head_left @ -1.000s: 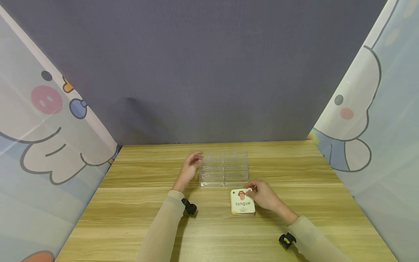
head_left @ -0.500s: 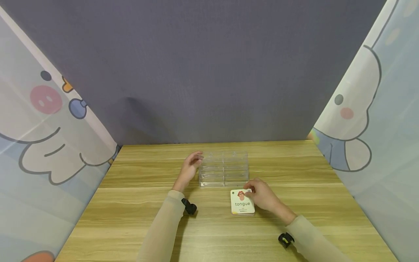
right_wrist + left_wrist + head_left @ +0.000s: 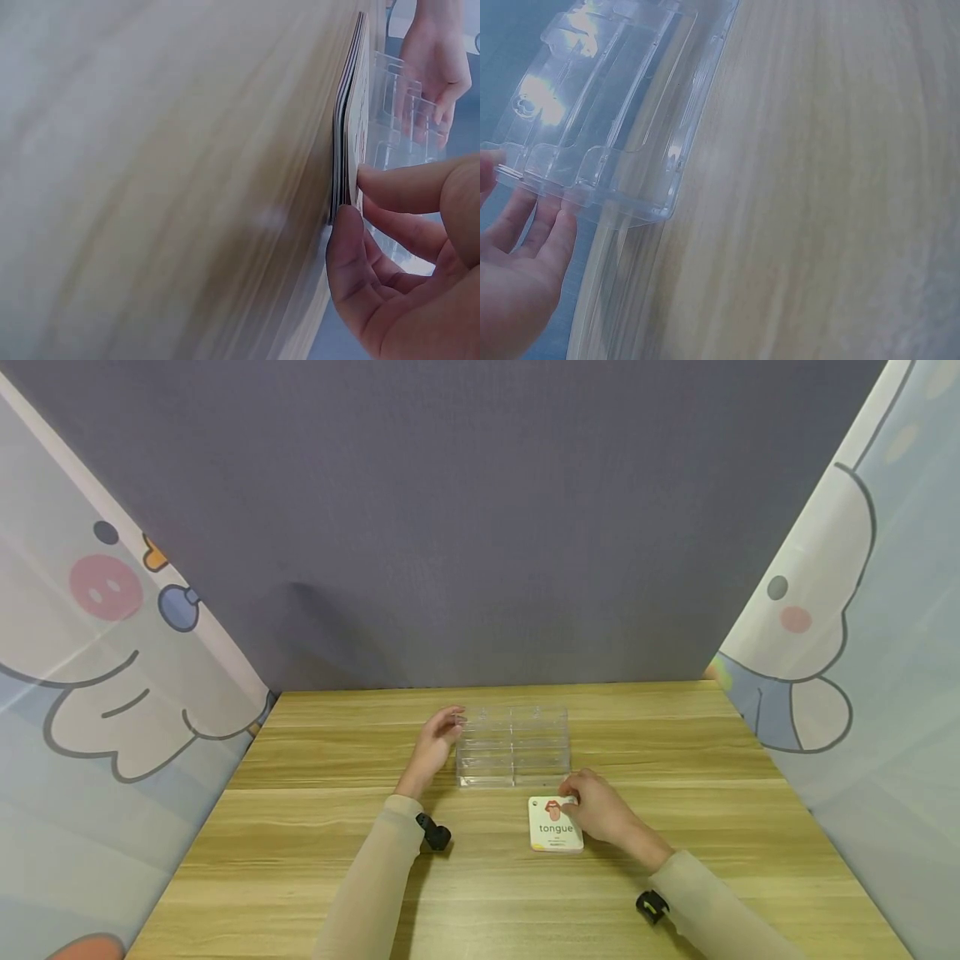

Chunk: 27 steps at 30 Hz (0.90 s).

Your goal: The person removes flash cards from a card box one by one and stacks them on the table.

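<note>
A clear plastic tiered rack (image 3: 513,747) stands on the wooden table, split down its middle by a divider. My left hand (image 3: 436,745) holds the rack's left side near the top. In the left wrist view, the fingers (image 3: 553,244) reach behind the clear edge. A stack of flash cards (image 3: 556,835) lies flat in front of the rack's right half, its top card reading "tongue" under a picture of lips and a tongue. My right hand (image 3: 603,806) pinches the stack's far right corner between thumb and fingers. Seen side-on, the stack (image 3: 346,127) shows several thin layers.
A dark grey panel (image 3: 495,527) rises behind the table (image 3: 315,827). Cartoon-printed curtains flank both sides, the left curtain (image 3: 90,693) and the right curtain (image 3: 900,693). Black wrist cameras sit on both forearms.
The top card has settled slightly lower, closer to the cards beneath it. My right wrist has shifted a little to the left. My left hand and the rack have stayed still.
</note>
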{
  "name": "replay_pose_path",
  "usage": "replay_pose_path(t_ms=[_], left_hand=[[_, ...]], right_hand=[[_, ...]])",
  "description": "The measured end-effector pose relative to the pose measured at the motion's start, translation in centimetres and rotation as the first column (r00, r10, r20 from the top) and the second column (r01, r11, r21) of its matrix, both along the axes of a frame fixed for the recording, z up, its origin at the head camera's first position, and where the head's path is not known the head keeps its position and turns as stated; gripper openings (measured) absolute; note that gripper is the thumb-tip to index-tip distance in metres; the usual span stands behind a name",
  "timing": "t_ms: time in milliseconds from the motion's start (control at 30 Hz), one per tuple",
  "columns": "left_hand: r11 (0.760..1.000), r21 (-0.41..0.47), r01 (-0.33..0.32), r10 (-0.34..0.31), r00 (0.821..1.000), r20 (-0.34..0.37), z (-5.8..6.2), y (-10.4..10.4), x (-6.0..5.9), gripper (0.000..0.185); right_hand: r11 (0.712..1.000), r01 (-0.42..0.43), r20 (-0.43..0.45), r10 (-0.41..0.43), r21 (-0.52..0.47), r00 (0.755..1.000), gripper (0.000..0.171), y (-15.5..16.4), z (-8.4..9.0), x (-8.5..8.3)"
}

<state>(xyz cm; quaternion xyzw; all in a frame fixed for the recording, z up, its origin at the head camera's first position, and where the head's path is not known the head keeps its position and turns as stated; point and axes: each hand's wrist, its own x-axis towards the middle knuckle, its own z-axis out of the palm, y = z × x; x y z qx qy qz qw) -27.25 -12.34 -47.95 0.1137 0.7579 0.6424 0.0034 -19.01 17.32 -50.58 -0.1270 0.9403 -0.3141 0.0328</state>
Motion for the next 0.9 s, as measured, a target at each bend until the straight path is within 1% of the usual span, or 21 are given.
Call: replay_pose_path(t_ms=[100,200,233,400,633,733,900], left_hand=[[1.000,0.001,-0.009,0.009,1.000,0.010,-1.4,-0.1,-1.0,0.037],[0.999,0.014,-0.032,0.032,0.999,0.008,-2.9,-0.1,-1.9,0.037],[0.999,0.021,-0.040,0.040,0.999,0.003,-3.1,-0.1,-2.0,0.037],[0.998,0.036,-0.052,0.053,0.999,-0.006,-3.1,0.0,-1.9,0.035],[0.997,0.011,-0.073,0.073,0.997,0.002,-2.9,-0.1,-1.6,0.036],[0.997,0.002,-0.077,0.077,0.997,-0.003,-2.8,0.0,-1.6,0.037],[0.994,-0.073,-0.078,0.072,0.994,-0.083,-2.7,0.3,-1.6,0.039]], right_hand=[[1.000,0.001,0.014,-0.001,0.013,1.000,0.012,-0.1,0.0,0.0],[1.000,0.005,0.028,-0.006,0.020,1.000,0.012,0.0,0.0,0.1],[1.000,0.006,0.032,-0.007,0.023,0.999,0.012,-0.1,0.0,0.1],[0.999,0.012,0.032,-0.013,0.043,0.999,0.012,-0.1,0.1,0.2],[0.999,0.012,0.021,-0.013,0.053,1.000,0.013,0.0,0.0,0.1],[0.999,0.014,-0.006,-0.014,0.043,1.000,0.013,0.1,0.0,-0.1],[1.000,0.015,-0.042,-0.014,0.026,0.999,0.013,0.4,0.2,0.0]])
